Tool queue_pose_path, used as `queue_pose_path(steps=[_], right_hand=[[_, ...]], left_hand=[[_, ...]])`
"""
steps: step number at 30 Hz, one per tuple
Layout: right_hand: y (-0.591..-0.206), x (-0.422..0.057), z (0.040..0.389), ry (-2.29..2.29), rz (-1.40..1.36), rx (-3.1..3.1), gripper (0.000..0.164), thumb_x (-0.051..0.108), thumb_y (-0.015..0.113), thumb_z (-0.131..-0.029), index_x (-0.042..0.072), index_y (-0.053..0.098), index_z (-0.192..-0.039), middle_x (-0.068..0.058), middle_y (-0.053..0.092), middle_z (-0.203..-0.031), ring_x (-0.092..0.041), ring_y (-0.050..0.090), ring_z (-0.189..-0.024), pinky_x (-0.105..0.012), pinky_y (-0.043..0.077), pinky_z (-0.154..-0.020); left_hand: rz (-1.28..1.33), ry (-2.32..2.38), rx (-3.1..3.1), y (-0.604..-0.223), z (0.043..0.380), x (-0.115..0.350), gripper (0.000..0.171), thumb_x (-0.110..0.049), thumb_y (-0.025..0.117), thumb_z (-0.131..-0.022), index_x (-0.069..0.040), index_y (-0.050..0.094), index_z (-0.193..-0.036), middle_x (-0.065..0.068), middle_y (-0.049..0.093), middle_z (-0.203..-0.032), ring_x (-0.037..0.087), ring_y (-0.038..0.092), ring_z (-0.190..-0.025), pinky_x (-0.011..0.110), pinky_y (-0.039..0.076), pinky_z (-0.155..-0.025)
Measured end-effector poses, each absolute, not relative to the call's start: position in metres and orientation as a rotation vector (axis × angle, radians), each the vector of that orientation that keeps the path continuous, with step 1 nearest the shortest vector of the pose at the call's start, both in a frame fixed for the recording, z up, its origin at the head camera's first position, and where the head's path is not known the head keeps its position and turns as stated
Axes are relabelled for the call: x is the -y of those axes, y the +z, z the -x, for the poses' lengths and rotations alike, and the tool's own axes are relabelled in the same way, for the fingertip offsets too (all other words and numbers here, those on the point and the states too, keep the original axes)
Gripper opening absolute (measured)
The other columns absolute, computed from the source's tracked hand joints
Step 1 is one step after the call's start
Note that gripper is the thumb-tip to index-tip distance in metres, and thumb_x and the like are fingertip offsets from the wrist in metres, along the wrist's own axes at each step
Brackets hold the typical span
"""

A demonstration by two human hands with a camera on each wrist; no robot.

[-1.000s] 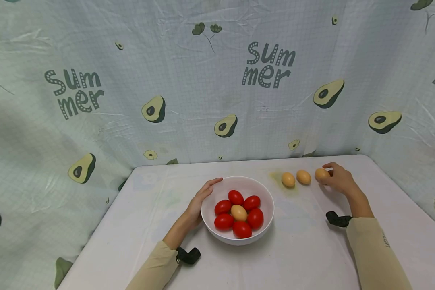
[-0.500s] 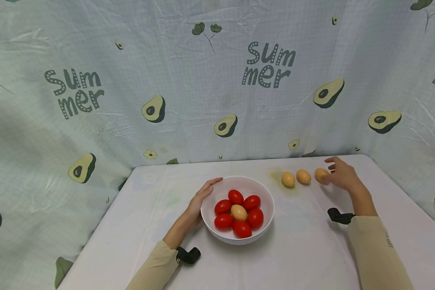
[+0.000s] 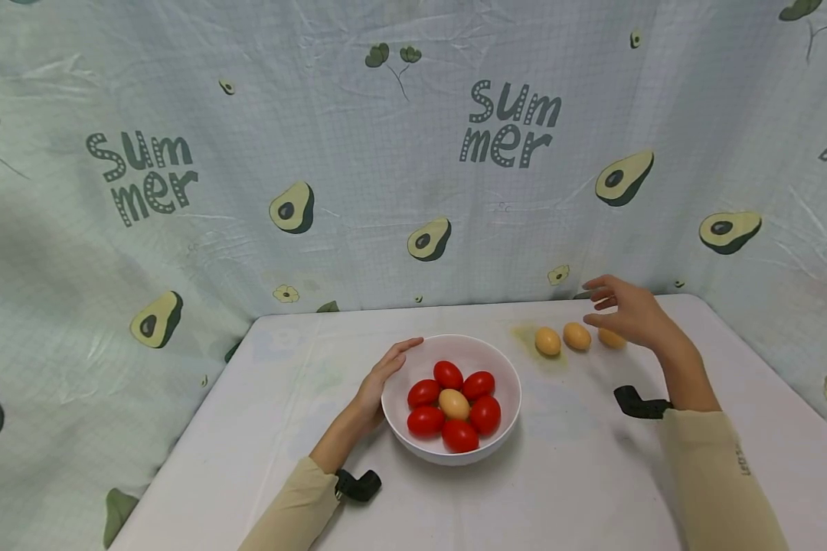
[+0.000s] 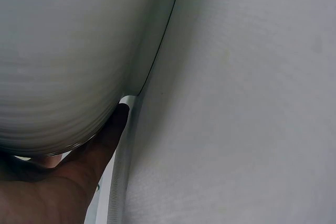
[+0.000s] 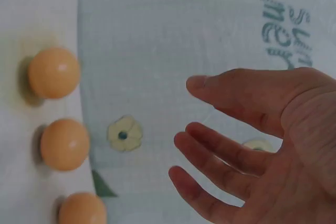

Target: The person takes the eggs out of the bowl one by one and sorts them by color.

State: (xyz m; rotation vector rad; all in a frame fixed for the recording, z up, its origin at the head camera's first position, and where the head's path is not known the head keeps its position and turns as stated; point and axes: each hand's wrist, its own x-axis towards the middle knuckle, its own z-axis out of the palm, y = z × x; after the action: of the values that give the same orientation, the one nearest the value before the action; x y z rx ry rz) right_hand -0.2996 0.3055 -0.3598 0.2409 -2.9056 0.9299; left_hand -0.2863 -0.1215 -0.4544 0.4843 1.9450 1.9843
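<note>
My left hand [image 3: 372,389] rests against the left side of a white bowl [image 3: 513,413], its fingers extended along the outside up to the rim. In the left wrist view a digit [image 4: 105,140] lies along the bowl's curved wall [image 4: 63,66]. The bowl holds several glossy red egg-shaped pieces [image 3: 460,435] ringed round one tan egg [image 3: 454,404]. My right hand [image 3: 627,310] hovers, fingers spread and holding nothing, above the right end of a row of three tan eggs: a left egg [image 3: 547,341], a middle egg [image 3: 577,337] and a partly covered right egg [image 3: 612,339].
The white table [image 3: 303,367] has rounded back corners. Behind it hangs a pale curtain [image 3: 358,153] printed with avocados and lettering. A yellowish stain [image 3: 524,334] marks the table beside the left egg. Each wrist wears a black camera mount [image 3: 639,403].
My right hand has let go of the right egg, lifted off it, and moved up and left over the row. The egg stays on the table. My left hand and the bowl have not moved.
</note>
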Motion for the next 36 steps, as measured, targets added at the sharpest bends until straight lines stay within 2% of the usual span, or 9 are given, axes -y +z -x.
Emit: queue_pose_path(steps=[6, 13, 36], right_hand=[[-0.345, -0.28, 0.29, 0.971, -0.427, 2.837, 0.058, 0.018, 0.075, -0.094, 0.002, 0.051, -0.145, -0.028, 0.06, -0.136, -0.045, 0.06, -0.124, -0.061, 0.053, -0.1], [-0.336, -0.257, 0.281, 1.033, -0.534, 2.775, 0.054, 0.008, 0.075, -0.092, 0.003, 0.054, -0.142, -0.023, 0.063, -0.134, -0.04, 0.063, -0.123, -0.057, 0.055, -0.1], [-0.346, -0.163, 0.268, 1.15, -0.956, 2.613, 0.043, 0.009, 0.077, -0.09, 0.007, 0.062, -0.13, -0.011, 0.07, -0.126, -0.029, 0.069, -0.112, -0.041, 0.063, -0.091]], left_hand=[[-0.49, 1.99, -1.942, -0.454, 0.286, 0.122, 0.051, -0.029, 0.026, -0.111, -0.019, 0.036, -0.16, 0.006, 0.031, -0.169, 0.031, 0.032, -0.155, 0.048, 0.027, -0.128], [-0.495, 1.996, -1.939, -0.455, 0.287, 0.121, 0.051, -0.03, 0.027, -0.111, -0.019, 0.036, -0.16, 0.006, 0.03, -0.169, 0.031, 0.032, -0.155, 0.049, 0.027, -0.128], [-0.509, 1.982, -1.96, -0.455, 0.287, 0.123, 0.051, -0.03, 0.028, -0.11, -0.02, 0.036, -0.16, 0.007, 0.031, -0.169, 0.032, 0.033, -0.154, 0.048, 0.032, -0.126]])
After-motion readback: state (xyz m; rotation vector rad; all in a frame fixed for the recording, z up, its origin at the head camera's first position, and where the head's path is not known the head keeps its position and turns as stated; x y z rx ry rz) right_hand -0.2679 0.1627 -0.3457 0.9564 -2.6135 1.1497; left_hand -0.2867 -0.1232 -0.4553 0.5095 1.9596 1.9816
